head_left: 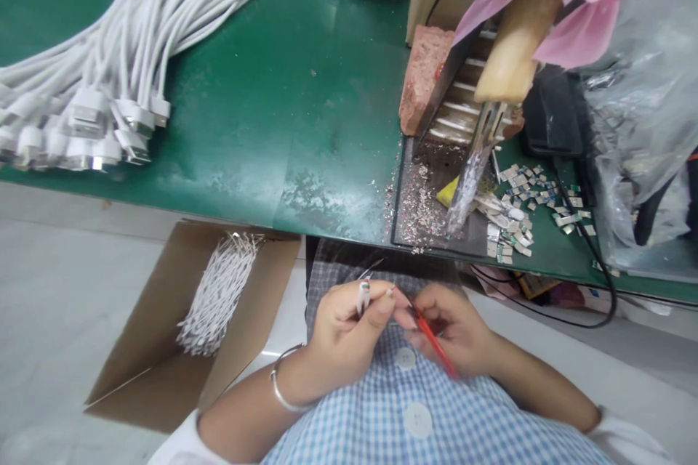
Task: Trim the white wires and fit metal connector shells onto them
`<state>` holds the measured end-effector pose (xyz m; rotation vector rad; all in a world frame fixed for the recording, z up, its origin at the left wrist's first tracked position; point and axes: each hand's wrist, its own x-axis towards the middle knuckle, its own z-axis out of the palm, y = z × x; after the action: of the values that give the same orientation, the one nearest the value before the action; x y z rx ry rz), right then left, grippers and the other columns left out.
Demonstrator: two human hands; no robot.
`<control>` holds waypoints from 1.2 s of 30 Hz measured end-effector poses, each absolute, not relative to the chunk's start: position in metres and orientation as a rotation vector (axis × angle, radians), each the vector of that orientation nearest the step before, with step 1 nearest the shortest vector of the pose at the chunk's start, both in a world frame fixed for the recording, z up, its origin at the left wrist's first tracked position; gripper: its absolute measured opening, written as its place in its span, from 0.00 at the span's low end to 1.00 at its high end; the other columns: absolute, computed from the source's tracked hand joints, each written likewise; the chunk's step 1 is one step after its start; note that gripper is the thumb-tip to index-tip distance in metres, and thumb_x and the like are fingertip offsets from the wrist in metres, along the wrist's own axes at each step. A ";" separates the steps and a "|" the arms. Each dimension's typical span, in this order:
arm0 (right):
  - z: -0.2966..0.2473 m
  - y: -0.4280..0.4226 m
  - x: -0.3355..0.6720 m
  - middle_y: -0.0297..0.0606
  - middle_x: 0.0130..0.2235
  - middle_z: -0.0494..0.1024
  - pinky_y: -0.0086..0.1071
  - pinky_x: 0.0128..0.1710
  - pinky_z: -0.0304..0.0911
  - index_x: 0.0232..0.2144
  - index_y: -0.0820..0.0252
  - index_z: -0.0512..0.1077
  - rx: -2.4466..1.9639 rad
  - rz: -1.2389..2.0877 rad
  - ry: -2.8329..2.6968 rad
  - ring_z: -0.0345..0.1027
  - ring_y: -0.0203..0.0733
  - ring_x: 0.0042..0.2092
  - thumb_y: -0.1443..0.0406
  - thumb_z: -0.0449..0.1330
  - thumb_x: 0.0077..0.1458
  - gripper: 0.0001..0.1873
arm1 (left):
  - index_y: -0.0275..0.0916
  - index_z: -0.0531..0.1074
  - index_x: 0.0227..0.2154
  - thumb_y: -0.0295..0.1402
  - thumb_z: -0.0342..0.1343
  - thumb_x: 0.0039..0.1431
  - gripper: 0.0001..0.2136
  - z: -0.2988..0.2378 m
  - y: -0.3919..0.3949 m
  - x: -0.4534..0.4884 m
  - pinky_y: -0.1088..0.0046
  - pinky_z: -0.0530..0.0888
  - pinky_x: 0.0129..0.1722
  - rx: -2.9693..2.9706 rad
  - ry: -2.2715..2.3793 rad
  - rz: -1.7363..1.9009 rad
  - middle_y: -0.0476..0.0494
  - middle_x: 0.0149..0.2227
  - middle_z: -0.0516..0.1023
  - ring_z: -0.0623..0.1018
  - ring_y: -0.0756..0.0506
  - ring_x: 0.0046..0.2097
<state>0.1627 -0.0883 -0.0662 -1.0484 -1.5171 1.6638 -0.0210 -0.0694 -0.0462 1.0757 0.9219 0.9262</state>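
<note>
My left hand (349,334) is closed in a pinch in front of my lap. A short white cable (363,296) shows between its fingers, with thin strands sticking out above; the rest is hidden by the hand. Close beside it, my right hand (458,327) is closed around a slim red-handled tool (433,341), whose tip points toward the left fingertips. The tool is slightly blurred and its exact kind cannot be made out. Both hands are below the table's front edge, over a blue checked apron (376,407).
White USB cables (125,51) lie bundled on the green table (245,109). At right, a soldering iron (502,58) with pink cloth leans above a dirty tray (406,225), near a brick (425,76) and loose metal connectors (512,232). A cardboard box (153,349) on the floor holds white cables (218,298).
</note>
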 end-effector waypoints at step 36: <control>-0.064 -0.057 0.191 0.26 0.20 0.64 0.26 0.24 0.51 0.33 0.55 0.62 -0.834 0.986 -2.100 0.54 0.33 0.22 0.68 0.55 0.53 0.05 | 0.37 0.80 0.36 0.38 0.52 0.65 0.13 -0.043 -0.063 -0.024 0.76 0.70 0.23 1.036 0.705 0.862 0.47 0.16 0.75 0.71 0.52 0.18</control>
<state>0.1914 -0.0567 -0.0635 -0.8337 -2.0999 0.9863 -0.0236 -0.0634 -0.0425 1.0363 0.7054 0.8625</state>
